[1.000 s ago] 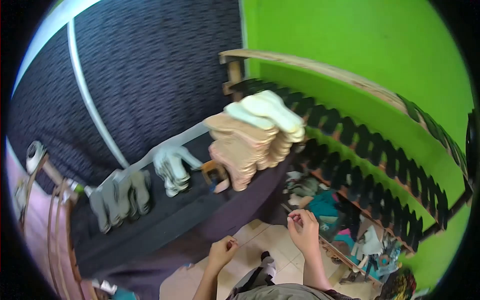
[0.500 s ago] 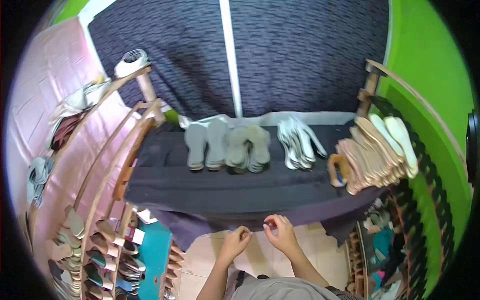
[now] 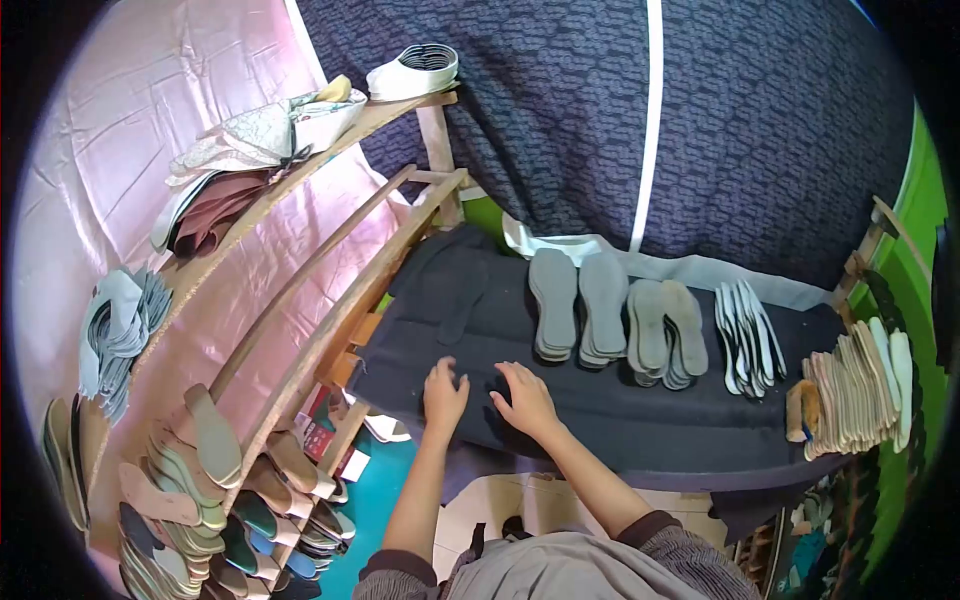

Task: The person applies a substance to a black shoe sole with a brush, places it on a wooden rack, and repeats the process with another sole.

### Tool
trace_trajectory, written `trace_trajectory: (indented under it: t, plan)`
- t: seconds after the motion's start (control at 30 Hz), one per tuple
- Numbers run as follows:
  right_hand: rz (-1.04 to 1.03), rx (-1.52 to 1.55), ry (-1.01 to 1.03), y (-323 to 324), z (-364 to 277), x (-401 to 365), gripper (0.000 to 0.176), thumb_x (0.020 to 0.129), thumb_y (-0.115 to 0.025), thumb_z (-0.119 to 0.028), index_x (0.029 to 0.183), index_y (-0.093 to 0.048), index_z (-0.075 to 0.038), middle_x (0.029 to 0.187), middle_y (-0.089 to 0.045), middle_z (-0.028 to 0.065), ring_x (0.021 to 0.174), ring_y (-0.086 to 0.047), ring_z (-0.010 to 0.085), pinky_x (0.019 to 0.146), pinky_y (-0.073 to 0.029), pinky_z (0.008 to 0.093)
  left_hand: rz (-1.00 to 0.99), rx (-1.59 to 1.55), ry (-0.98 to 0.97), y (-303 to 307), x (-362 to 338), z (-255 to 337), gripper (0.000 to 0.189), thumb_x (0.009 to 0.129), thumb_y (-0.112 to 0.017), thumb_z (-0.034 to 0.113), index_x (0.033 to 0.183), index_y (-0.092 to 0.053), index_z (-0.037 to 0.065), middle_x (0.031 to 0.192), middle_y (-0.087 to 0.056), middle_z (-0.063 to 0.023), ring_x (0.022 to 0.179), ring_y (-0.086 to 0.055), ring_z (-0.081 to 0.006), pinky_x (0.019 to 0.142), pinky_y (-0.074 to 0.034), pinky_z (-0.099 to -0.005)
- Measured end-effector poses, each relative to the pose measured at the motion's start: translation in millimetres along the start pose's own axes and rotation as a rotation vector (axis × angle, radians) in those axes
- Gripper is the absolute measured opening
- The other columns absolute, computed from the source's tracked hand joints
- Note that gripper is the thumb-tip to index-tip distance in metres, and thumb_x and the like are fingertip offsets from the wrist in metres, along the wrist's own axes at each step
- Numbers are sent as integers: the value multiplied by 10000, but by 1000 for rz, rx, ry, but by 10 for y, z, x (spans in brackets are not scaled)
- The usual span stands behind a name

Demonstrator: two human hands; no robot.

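Observation:
My left hand (image 3: pixel 445 397) is over the near left part of the dark cloth-covered table (image 3: pixel 480 345), fingers apart and nothing in it. To its right, my right hand (image 3: pixel 526 400) is also over the cloth with its fingers spread and holds nothing. Beyond my hands stand stacks of grey insole shapes (image 3: pixel 555 305), with more grey shapes (image 3: pixel 650 330) beside them. Further right are white curved strips (image 3: pixel 745 340). At the table's right end lie a row of beige insoles (image 3: pixel 850 390) and a brown roll (image 3: pixel 800 410).
On the left, a wooden rack (image 3: pixel 290 395) carries many soles (image 3: pixel 215 435). Its upper shelf holds folded pieces (image 3: pixel 240 140) and a white coiled bundle (image 3: pixel 413 75). A dark patterned curtain (image 3: pixel 540 120) hangs behind the table. More shelving (image 3: pixel 765 545) stands at the lower right.
The view has turned left and come closer to the table. Both hands have moved from in front of the table's near edge to over the cloth, and their curled fingers have spread.

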State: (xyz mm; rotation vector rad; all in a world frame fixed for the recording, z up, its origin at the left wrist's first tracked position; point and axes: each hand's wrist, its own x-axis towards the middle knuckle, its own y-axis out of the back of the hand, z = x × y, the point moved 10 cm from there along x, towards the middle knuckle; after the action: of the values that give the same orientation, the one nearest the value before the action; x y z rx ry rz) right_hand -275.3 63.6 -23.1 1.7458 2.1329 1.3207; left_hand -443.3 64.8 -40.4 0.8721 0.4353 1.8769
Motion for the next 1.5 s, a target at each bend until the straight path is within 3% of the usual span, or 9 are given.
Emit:
trace_trajectory:
  t: [0.33, 0.6, 0.73, 0.8, 0.87, 1.03, 1.33, 1.47, 1.5]
  plan:
    - [-76, -431, -25, -580, 301, 0, 632, 917, -426, -461, 1373, -376, -27, 1414, -389, 155, 1342, -318, 286, 1103, -193, 478, -34, 318, 58, -722, 1076, -493, 617, 764, -701, 272, 1311, -437, 165, 1294, -448, -210, 1209, -425, -382, 1061, -290, -497]
    - [-20, -323, -50, -450, 296, 59, 526, 919, -450, -401, 1290, -479, -29, 1349, -469, 159, 1297, -386, 289, 1094, -215, 465, 130, -91, 69, -466, 989, -252, 479, 749, -715, 166, 1188, -547, 76, 1099, -604, -214, 1042, -577, -342, 969, -403, -443]
    - [-85, 145, -219, -447, 584, 131, 510, 932, -458, -392, 1309, -459, -48, 1353, -463, 160, 1268, -420, 288, 1084, -238, 448, 128, -1122, 487, -521, 341, -226, 434, 827, -650, 36, 1228, -482, 21, 1103, -593, -161, 1065, -558, -244, 922, -425, -324]
    - [-113, 388, -332, -408, 680, 131, 526, 941, -459, -391, 1343, -420, -54, 1369, -444, 165, 1253, -438, 284, 1073, -266, 432, 144, -1146, 385, -341, 24, 202, 450, 828, -634, -4, 1240, -453, 10, 1169, -537, -164, 1121, -517, -252, 990, -388, -335]
    - [49, 1278, -455, -179, 521, 83, 588, 952, -471, -377, 1417, -295, -63, 1399, -395, 174, 1218, -465, 259, 1016, -351, 382, 156, -940, 87, -288, -279, 484, 468, 802, -644, -37, 1226, -449, -8, 1252, -476, -171, 1180, -474, -259, 1044, -340, -356]
    - [256, 705, -245, 912, 274, -249, 444, 967, -461, -183, 1367, -368, -13, 1178, -589, 120, 1057, -543, 129, 898, -417, 278, 2, -772, -165, -472, -809, 1182, 625, 680, -757, -4, 1221, -444, 18, 1249, -429, -167, 1182, -446, -281, 1029, -357, -389]
    - [473, 378, -251, 2451, 447, -1293, 319, 950, -480, -136, 1248, -493, -22, 1031, -623, 134, 887, -618, 179, 771, -475, 289, -291, -635, -381, -1367, -1218, 2519, 837, 612, -796, 3, 1301, -325, 66, 1115, -489, -156, 963, -542, -257, 806, -467, -344]
    - [736, 149, -367, 3113, 827, -1995, 235, 915, -544, -102, 1128, -578, -9, 844, -653, 150, 718, -649, 242, 674, -497, 304, -520, -1020, 79, -1867, -1536, 3039, 678, 850, -645, 99, 1380, -224, 66, 1066, -533, -93, 831, -554, -164, 751, -466, -282]
    - [750, 88, -309, 3271, 838, -2147, 218, 908, -562, -110, 1098, -592, -8, 866, -654, 160, 735, -646, 272, 682, -502, 330, -500, -1013, -33, -2064, -1592, 3173, 579, 920, -550, 123, 1393, -219, 84, 1153, -520, -87, 842, -566, -165, 751, -471, -263]
